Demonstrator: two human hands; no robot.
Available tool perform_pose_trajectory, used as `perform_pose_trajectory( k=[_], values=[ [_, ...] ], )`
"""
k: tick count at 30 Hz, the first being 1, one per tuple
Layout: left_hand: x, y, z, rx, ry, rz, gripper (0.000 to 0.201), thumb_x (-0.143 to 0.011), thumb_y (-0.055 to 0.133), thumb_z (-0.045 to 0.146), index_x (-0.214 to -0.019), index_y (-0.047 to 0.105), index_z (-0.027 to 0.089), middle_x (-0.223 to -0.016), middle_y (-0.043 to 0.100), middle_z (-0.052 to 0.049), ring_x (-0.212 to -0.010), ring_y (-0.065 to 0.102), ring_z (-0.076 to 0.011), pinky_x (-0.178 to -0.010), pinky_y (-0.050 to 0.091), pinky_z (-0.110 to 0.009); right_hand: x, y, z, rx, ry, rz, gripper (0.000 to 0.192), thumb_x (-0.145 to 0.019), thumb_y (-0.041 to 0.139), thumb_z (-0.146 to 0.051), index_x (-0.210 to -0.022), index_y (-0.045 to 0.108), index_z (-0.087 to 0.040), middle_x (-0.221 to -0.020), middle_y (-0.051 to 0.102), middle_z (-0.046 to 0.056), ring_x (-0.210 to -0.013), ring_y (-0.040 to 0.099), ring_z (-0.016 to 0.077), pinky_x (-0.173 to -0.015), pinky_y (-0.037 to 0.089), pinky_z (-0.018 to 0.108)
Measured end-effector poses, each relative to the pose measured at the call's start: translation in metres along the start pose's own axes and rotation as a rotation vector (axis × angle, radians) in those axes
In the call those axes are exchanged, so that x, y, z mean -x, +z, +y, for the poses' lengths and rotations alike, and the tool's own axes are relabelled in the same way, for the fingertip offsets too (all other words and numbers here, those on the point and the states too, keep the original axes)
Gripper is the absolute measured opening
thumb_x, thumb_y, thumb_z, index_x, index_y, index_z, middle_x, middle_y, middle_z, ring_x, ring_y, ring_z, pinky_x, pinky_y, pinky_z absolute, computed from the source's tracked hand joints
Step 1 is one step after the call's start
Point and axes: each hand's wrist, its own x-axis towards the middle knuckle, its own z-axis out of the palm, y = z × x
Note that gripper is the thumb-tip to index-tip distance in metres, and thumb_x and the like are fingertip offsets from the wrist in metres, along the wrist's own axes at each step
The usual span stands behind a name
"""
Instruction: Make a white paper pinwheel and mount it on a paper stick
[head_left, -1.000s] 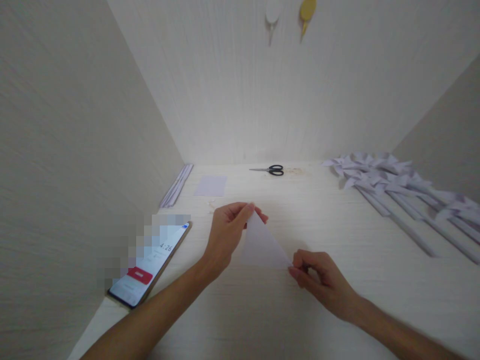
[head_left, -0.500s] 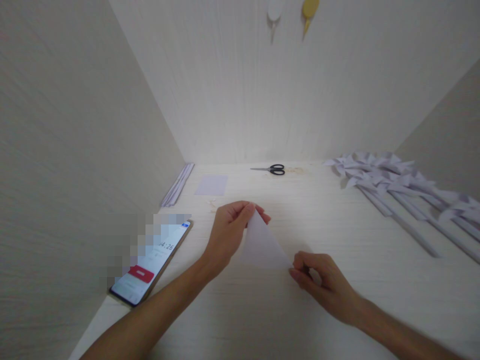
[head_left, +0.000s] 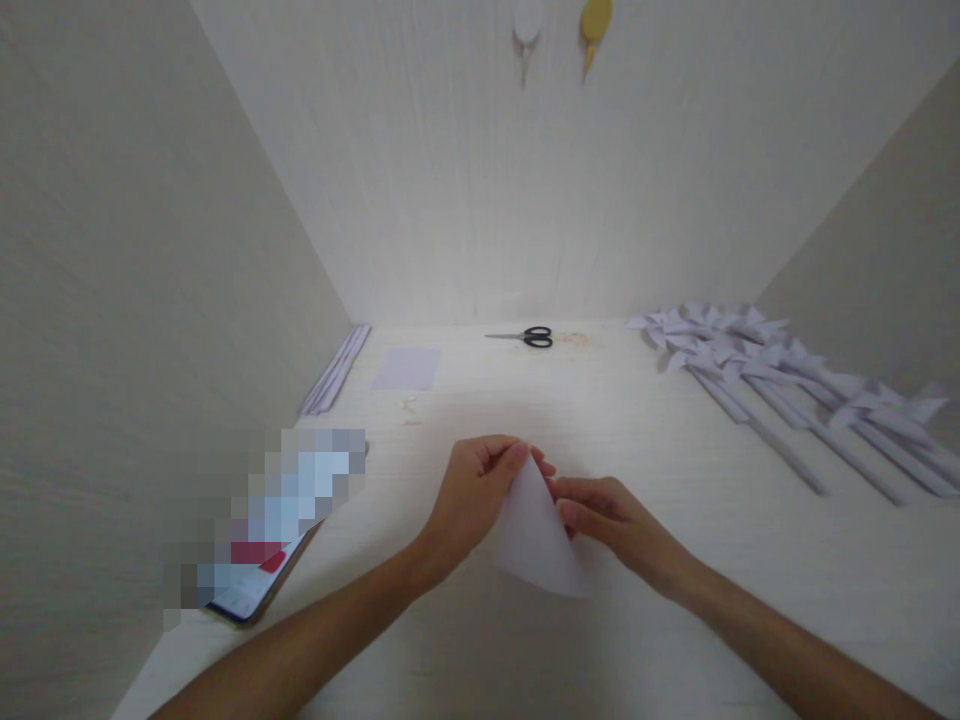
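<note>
A white folded paper triangle (head_left: 534, 540) is held just above the pale tabletop (head_left: 675, 560) in the middle of the view. My left hand (head_left: 476, 490) pinches its top corner between thumb and fingers. My right hand (head_left: 611, 520) has come up beside it and grips the same top corner from the right, so the paper bends into a loose curve below both hands.
A phone (head_left: 262, 540) with a lit screen lies at the left. At the back lie black scissors (head_left: 525, 337), a small paper square (head_left: 407, 367) and paper strips (head_left: 334, 370) along the left wall. Several paper pinwheels (head_left: 757, 375) lie at the right.
My right hand has moved from the triangle's lower right corner up to its top corner, bringing the paper over. The left hand has kept its pinch. The view has shifted a little.
</note>
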Motion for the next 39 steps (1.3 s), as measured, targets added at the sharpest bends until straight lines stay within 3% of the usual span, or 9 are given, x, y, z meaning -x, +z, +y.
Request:
perform_pose_trajectory(
  k=[4,11,26,39],
  values=[
    [0.002,0.007,-0.008,0.009,-0.039,-0.011,0.02,-0.073,0.049,0.026,-0.068,0.062,0.011,-0.068,0.067,-0.006,-0.06,0.059,-0.0129,-0.056,0.045,-0.022,-0.002,0.006,0.008,-0.167,0.142,-0.022,0.034,-0.066,0.058,-0.045,-0.062,0.056,-0.011,-0.059,0.049,0.0,-0.054,0.042,0.0091,-0.052,0.031,0.023],
    [0.003,0.01,-0.011,0.063,-0.088,-0.003,0.02,-0.072,0.051,0.027,-0.067,0.061,0.011,-0.066,0.066,-0.005,-0.058,0.059,-0.0116,-0.055,0.044,-0.021,-0.003,0.011,0.018,-0.129,0.184,0.108,0.036,-0.062,0.06,-0.045,-0.05,0.052,-0.012,-0.05,0.044,-0.002,-0.047,0.035,0.0063,-0.046,0.025,0.022],
    [0.003,0.011,-0.015,0.136,-0.136,-0.027,0.013,-0.064,0.061,0.025,-0.068,0.061,0.012,-0.069,0.066,-0.005,-0.061,0.059,-0.0117,-0.056,0.044,-0.021,-0.002,0.016,0.018,-0.04,0.186,0.233,0.035,-0.062,0.059,-0.042,-0.047,0.048,-0.013,-0.046,0.039,-0.004,-0.044,0.031,0.0058,-0.043,0.02,0.022],
    [0.005,0.012,-0.01,0.109,-0.128,-0.008,0.02,-0.069,0.055,0.029,-0.065,0.062,0.011,-0.063,0.065,-0.004,-0.054,0.056,-0.0094,-0.053,0.042,-0.019,-0.002,0.018,0.022,-0.056,0.157,0.255,0.032,-0.064,0.059,-0.039,-0.048,0.051,-0.012,-0.047,0.042,-0.003,-0.044,0.033,0.006,-0.042,0.023,0.021]
  ],
)
